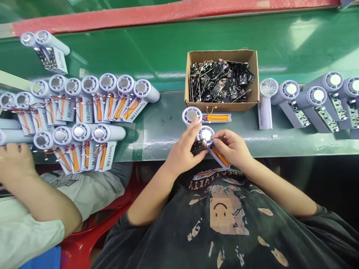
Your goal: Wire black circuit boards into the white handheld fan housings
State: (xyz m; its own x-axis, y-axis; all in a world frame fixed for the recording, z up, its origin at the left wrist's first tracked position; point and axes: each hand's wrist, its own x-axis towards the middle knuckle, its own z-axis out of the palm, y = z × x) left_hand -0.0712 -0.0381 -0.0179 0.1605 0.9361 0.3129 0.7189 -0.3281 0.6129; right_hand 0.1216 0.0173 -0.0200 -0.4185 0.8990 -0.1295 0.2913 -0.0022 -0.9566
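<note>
Head view: your left hand [181, 154] pinched a board [198, 148]; your right hand [235, 149] touched the fan [205, 133] between them, its grip unclear.

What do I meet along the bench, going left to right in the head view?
Left-side fans → left hand holding a black circuit board → right hand → ribbed-faced fan → right-side fans.

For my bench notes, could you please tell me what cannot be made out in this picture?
Head view:
What, if anything, the right hand pinches: screened by the hand itself.
Fine detail on the circuit board in the left hand: too small.
Lower boards in the carton: buried under upper boards.
Rightmost fan: cut by right edge.
Co-worker's hand: cut by left edge.
</note>
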